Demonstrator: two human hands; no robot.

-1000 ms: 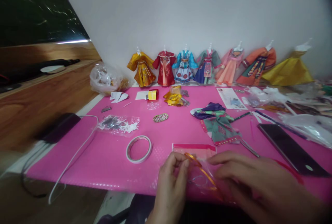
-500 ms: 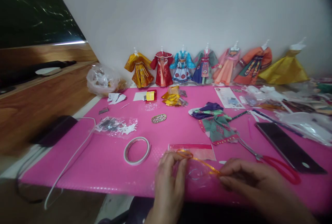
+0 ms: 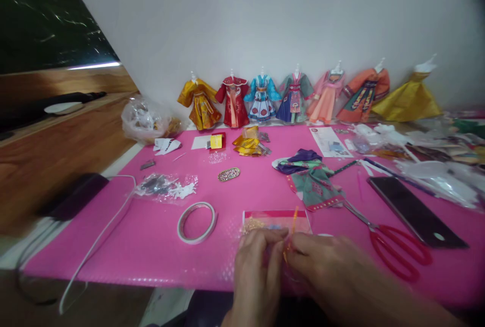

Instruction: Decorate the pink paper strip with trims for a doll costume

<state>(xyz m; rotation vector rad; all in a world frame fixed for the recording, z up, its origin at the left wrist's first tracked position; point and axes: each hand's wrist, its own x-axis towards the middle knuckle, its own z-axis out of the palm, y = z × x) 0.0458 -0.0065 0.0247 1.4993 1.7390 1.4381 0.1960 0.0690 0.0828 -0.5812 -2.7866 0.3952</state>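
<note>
My left hand (image 3: 259, 266) and my right hand (image 3: 326, 266) are close together at the near edge of the pink table mat (image 3: 144, 246). An orange ribbon (image 3: 295, 220) sticks up between them, pinched in the closed fingers of both hands. Just beyond the hands lies a clear packet with a red top strip (image 3: 278, 214), with small beige pieces (image 3: 253, 224) at its left. Part of the ribbon is hidden by the fingers.
White tape roll (image 3: 197, 222) lies left of the hands. Red-handled scissors (image 3: 397, 246) and a dark phone (image 3: 417, 211) are at the right. A green and purple doll garment (image 3: 314, 180) lies ahead. Several dressed doll forms (image 3: 262, 99) line the wall.
My right hand has moved left to meet my left hand. The ribbon, stretched between them before, now bunches at the fingers with one end pointing up. The view has shifted slightly.
</note>
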